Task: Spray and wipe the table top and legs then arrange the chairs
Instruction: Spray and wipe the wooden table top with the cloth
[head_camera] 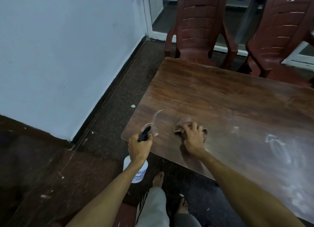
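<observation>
Your left hand (139, 146) grips the white spray bottle (136, 169) low in the middle, nozzle over the wooden table's (212, 94) corner. Your right hand (193, 138) grips the brown cloth (182, 124) on the tabletop. Two red plastic chairs (200, 28) stand upper right.

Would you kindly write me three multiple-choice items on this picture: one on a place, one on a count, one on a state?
1. Where is the cloth?
A. on the floor
B. on the table, under the right hand
C. hanging on the wall

2. How many chairs stand beyond the table?
A. one
B. two
C. four

3. What is the left hand doing?
A. gripping the spray bottle
B. hanging idle
C. pressing flat on the table

Answers: 1 B, the right hand holds it near the table's corner. 2 B, two reddish-brown ones show at the far edge. 3 A, it wraps round the bottle's top.
</observation>
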Tool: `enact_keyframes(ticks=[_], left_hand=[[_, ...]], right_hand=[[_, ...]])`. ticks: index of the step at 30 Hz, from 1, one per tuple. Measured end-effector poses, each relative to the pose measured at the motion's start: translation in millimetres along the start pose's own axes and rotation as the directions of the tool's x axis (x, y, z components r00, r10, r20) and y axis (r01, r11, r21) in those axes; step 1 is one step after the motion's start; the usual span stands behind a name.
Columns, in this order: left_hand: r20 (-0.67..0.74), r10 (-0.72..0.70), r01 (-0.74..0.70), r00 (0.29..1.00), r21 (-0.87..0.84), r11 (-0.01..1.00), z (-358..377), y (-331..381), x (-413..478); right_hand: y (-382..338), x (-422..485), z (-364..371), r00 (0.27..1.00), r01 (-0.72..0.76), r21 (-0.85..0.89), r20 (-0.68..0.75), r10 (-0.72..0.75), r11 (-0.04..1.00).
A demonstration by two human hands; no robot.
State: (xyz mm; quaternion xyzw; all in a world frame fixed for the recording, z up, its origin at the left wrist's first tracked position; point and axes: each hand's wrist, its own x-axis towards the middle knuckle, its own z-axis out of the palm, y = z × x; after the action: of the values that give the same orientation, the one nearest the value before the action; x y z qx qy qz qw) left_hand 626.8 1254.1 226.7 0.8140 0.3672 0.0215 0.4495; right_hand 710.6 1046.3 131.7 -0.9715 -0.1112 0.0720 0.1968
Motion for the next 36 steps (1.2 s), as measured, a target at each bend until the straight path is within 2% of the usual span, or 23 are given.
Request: enact_keyframes(ticks=[2,3,4,5,6,7,8,10,11,12,14,15,16,18,20,21,22,25,27,30,31,34,36], left_hand=[[-0.016,-0.006,0.006,1.000,-0.009,1.000,-5,-7,2],[-0.022,0.004,-0.004,1.000,-0.017,1.000,-8,-11,5],[-0.026,0.011,-0.011,1.000,-0.024,1.000,-11,-14,8],[-0.032,0.014,-0.015,0.999,-0.025,1.000,-14,-19,12],[-0.038,0.019,-0.019,0.999,-0.023,1.000,-18,-22,16],[-0.040,0.023,-0.024,0.999,-0.021,1.000,-20,-25,19],[-0.039,0.025,-0.026,0.999,-0.025,0.999,-23,-27,24],[-0.031,0.025,-0.027,0.999,-0.041,0.999,-28,-27,35],[-0.029,0.034,-0.035,0.999,-0.040,0.999,-30,-26,43],[-0.032,0.048,-0.049,0.998,-0.038,0.998,-32,-27,53],[-0.037,0.084,-0.086,0.996,-0.053,0.995,-37,-26,71],[-0.041,0.097,-0.100,0.994,-0.061,0.993,-41,-22,80],[-0.042,0.106,-0.108,0.994,-0.064,0.992,-45,-18,87],[-0.042,0.131,-0.134,0.990,-0.077,0.988,-49,-11,104],[-0.029,0.163,-0.165,0.986,-0.086,0.983,-54,-4,119],[-0.017,0.169,-0.169,0.986,-0.088,0.982,-54,-1,127],[-0.003,0.175,-0.174,0.985,-0.095,0.980,-54,1,134],[0.005,0.203,-0.202,0.979,-0.102,0.974,-56,4,149],[0.017,0.202,-0.200,0.979,-0.097,0.975,-58,3,152],[0.021,0.214,-0.211,0.977,-0.084,0.974,-61,-4,152],[0.015,0.211,-0.209,0.977,-0.084,0.974,-62,-6,153],[0.003,0.208,-0.207,0.978,-0.086,0.975,-61,-18,153],[0.013,0.204,-0.203,0.979,-0.080,0.976,-64,-25,145]], right_hand=[[-4,6,4,0.982,0.186,0.013,0.020,-0.186,0.982],[-3,16,2,0.993,0.119,0.032,0.006,-0.120,0.992],[-3,29,-3,0.999,-0.039,0.058,-0.029,0.041,0.998],[-9,41,-5,0.976,-0.200,0.090,-0.071,0.206,0.976],[-21,46,-3,0.956,-0.269,0.094,-0.094,0.278,0.958],[-34,45,3,0.972,-0.212,0.063,-0.094,0.217,0.975],[-50,39,11,0.997,-0.061,0.025,-0.038,0.062,0.998],[-63,33,29,0.951,0.294,0.027,0.093,-0.295,0.955],[-63,46,26,0.924,0.363,0.051,0.113,-0.366,0.930],[-65,68,23,0.944,0.315,0.043,0.093,-0.318,0.948],[-72,119,14,1.000,-0.009,0.020,-0.001,0.009,1.000],[-81,136,11,0.991,-0.127,0.025,-0.040,0.128,0.992],[-95,144,15,0.992,-0.120,0.021,-0.035,0.121,0.993],[-128,132,30,0.990,0.123,0.010,0.071,-0.123,0.992],[-136,116,44,0.922,0.337,0.070,0.175,-0.344,0.939],[-134,130,42,0.912,0.369,0.081,0.161,-0.378,0.926],[-132,153,37,0.937,0.326,0.053,0.118,-0.330,0.944],[-131,218,22,0.998,-0.060,-0.004,-0.001,0.060,0.998],[-144,216,31,0.999,0.005,-0.030,0.034,-0.004,1.000],[-148,185,48,0.934,0.326,0.006,0.151,-0.323,0.945],[-144,197,43,0.935,0.328,0.012,0.141,-0.327,0.944],[-142,240,27,0.997,0.064,-0.044,0.043,-0.062,0.997],[-154,219,34,0.997,0.045,-0.033,0.060,-0.043,0.998]])
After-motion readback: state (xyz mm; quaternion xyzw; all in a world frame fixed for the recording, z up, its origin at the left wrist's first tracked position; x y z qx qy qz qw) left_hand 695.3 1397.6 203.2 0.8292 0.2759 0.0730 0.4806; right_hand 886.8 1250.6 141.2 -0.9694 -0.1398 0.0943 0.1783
